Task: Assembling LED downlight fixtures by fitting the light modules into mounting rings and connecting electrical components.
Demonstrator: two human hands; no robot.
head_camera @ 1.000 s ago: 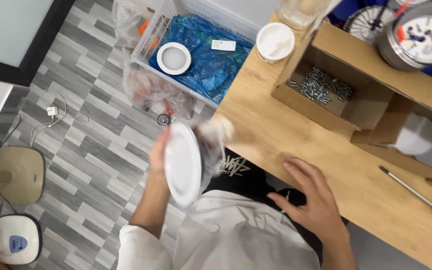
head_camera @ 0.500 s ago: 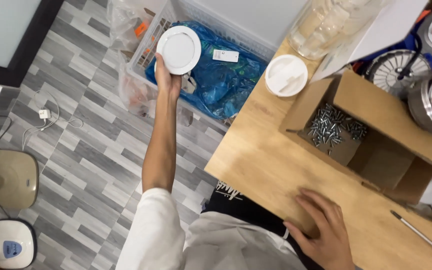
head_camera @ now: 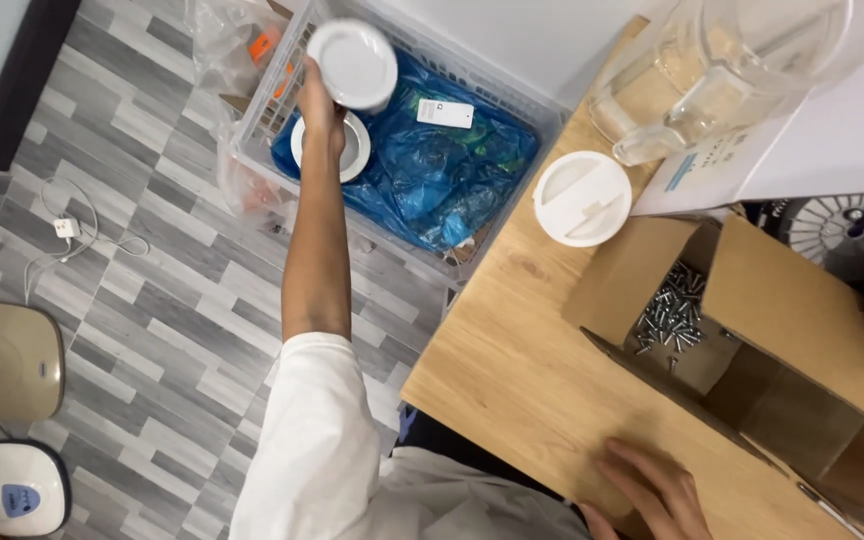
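My left hand (head_camera: 319, 100) is stretched out over a white plastic basket (head_camera: 272, 95) on the floor and grips a round white disc (head_camera: 354, 64). Below it, a second round white disc (head_camera: 345, 152) lies on blue plastic bags (head_camera: 442, 175) inside the basket. My right hand (head_camera: 649, 492) rests flat on the wooden table (head_camera: 512, 350) near its front edge, fingers apart, holding nothing.
A cardboard box (head_camera: 752, 340) with several screws (head_camera: 672, 318) stands on the table. A white round lid (head_camera: 582, 198) and a clear plastic jug (head_camera: 712, 75) sit behind it. A beige stand base (head_camera: 2, 360) and a white device (head_camera: 12, 488) lie on the grey floor.
My left arm has swung the white disc from near my lap out over the basket. The right hand has stayed on the table.
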